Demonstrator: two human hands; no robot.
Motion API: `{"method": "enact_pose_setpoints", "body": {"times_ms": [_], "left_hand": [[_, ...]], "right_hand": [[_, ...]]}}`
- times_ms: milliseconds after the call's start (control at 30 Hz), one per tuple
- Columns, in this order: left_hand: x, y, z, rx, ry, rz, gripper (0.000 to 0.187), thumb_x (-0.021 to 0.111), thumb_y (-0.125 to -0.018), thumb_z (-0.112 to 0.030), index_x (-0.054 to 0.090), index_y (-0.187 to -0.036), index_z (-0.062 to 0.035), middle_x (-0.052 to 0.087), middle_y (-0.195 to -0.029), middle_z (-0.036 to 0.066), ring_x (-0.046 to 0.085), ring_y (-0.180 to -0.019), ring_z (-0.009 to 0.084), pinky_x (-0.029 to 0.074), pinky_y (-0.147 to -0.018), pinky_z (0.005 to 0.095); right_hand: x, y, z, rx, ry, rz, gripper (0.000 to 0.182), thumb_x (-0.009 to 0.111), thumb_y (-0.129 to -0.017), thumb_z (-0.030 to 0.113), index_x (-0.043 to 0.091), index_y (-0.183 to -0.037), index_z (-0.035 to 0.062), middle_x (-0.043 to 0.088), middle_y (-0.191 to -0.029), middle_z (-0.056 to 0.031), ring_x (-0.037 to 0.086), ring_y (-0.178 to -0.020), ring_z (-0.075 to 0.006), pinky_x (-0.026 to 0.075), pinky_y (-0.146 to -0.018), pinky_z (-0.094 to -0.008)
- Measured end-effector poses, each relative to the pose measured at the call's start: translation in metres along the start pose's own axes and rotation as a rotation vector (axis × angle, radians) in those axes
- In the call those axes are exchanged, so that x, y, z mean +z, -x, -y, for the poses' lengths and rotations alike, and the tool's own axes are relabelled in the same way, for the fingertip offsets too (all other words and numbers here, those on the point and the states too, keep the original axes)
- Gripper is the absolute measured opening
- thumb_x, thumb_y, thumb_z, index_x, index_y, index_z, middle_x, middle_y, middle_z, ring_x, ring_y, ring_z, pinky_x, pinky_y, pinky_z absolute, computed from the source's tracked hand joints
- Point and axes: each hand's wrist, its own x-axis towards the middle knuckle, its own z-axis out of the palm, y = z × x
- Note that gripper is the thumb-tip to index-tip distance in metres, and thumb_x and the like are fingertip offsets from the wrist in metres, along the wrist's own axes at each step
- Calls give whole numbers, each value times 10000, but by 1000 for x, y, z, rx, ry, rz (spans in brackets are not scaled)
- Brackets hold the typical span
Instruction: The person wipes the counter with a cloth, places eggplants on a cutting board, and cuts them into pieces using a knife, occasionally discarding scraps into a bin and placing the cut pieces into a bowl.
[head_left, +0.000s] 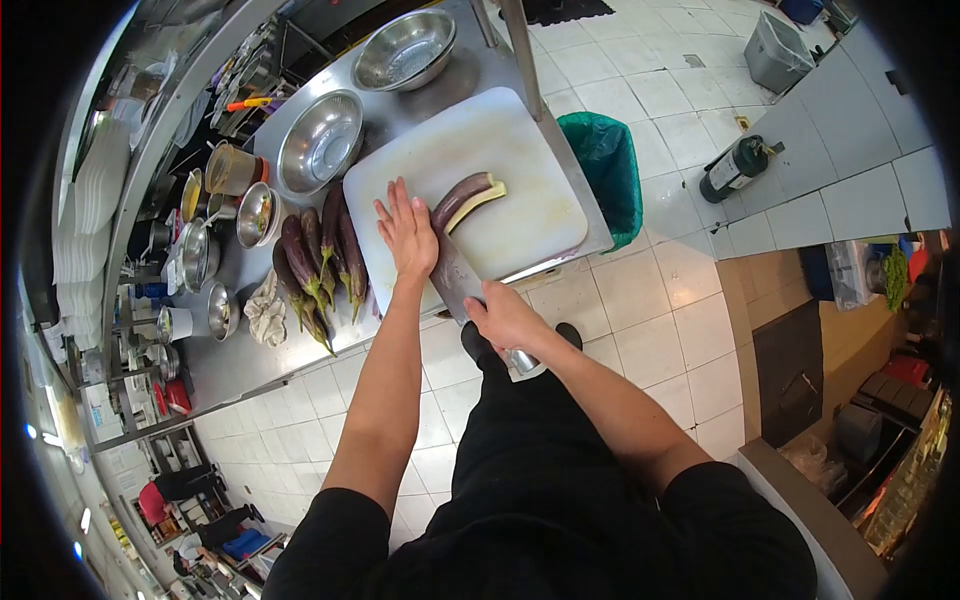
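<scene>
My right hand [508,320] is wrapped round the metal handle of a cleaver [456,278] at the front edge of the white cutting board [540,150]. The broad blade reaches over the board, its far end close to a cut eggplant piece [468,197] with pale flesh showing along one side. My left hand [406,232] is open, fingers stretched and slightly spread, low over the board's left part, with its palm edge right by the blade and the eggplant's lower end. Several whole purple eggplants [310,245] lie on the steel counter, left of the board.
Two steel bowls [320,140] [405,50] stand behind the board. A crumpled cloth [266,312] and smaller bowls [258,215] sit to the left. A green-lined bin [605,175] stands against the counter's right end. Beyond it is a dark cylinder [735,168]. Other people [175,495] are far off at lower left.
</scene>
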Motion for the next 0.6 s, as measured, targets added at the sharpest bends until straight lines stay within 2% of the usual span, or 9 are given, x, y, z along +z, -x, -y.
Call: {"method": "enact_pose_setpoints", "body": {"times_ms": [133, 200, 233, 300, 367, 400, 433, 500, 600], "left_hand": [[3, -4, 13, 161, 68, -164, 627, 354, -1177, -487, 376, -1688, -125, 306, -1768, 169, 145, -1658, 459, 127, -1339, 587], [-8, 3, 3, 400, 96, -203, 459, 600, -1115, -324, 578, -1503, -79, 485, -1575, 210, 449, -1454, 455, 317, -1254, 578], [-20, 6, -5, 400, 101, -214, 459, 600, -1115, -324, 578, -1503, -79, 485, -1575, 210, 449, -1454, 455, 317, -1254, 578], [-39, 12, -14, 509, -15, 243, 430, 709, -1049, -283, 644, -1423, -81, 549, -1496, 182, 597, -1271, 449, 439, -1166, 572], [-35, 0, -8, 551, -47, 239, 375, 752, -1010, -227, 698, -1355, -89, 649, -1435, 154, 664, -1205, 436, 520, -1087, 554], [-33, -13, -4, 607, -127, 180, 350, 750, -1002, -189, 720, -1334, -86, 688, -1412, 139, 675, -1221, 421, 536, -1078, 530], [-32, -25, -4, 660, -208, 118, 328, 748, -993, -151, 741, -1313, -83, 726, -1388, 124, 685, -1236, 405, 552, -1068, 507], [-35, -32, -26, 489, -131, 205, 284, 730, -985, -111, 793, -1261, -93, 764, -1351, 107, 705, -1238, 384, 555, -1076, 500], [-22, -34, -37, 421, 97, 127, 250, 733, -988, -129, 822, -1220, -107, 773, -1322, 87, 734, -1156, 367, 553, -1065, 513]], "right_hand": [[-51, 35, -2, -22, 66, 222, 288, 550, -1114, 212, 604, -1111, -71, 645, -647, -152, 634, -442, -256, 492, -417, -434], [-84, 82, 8, 4, -17, 169, 278, 545, -1110, 209, 615, -1093, -59, 605, -616, -113, 588, -412, -223, 472, -405, -404], [-96, 93, 3, 49, -30, 66, 273, 554, -1110, 213, 616, -1093, -52, 592, -611, -102, 576, -412, -210, 474, -407, -397], [-109, 103, -5, 98, -46, -37, 269, 563, -1110, 218, 617, -1093, -45, 578, -606, -91, 564, -411, -197, 475, -410, -390], [-118, 100, -7, 21, -70, -308, 281, 574, -1109, 234, 616, -1085, -43, 583, -624, -95, 551, -404, -173, 456, -394, -382], [-121, 94, -2, 54, -8, -361, 304, 591, -1101, 242, 606, -1092, -61, 659, -713, -188, 664, -523, -316, 538, -509, -465], [-123, 80, -5, 48, -5, -368, 304, 591, -1101, 242, 606, -1092, -61, 659, -713, -188, 664, -523, -316, 538, -509, -465], [-122, 43, -21, -121, 237, -526, 315, 597, -1089, 235, 600, -1102, -80, 712, -872, -325, 727, -796, -510, 582, -739, -560], [-115, 13, 9, -125, 197, -533, 308, 600, -1078, 217, 601, -1102, -90, 700, -1003, -408, 670, -1028, -603, 544, -911, -600]]}}
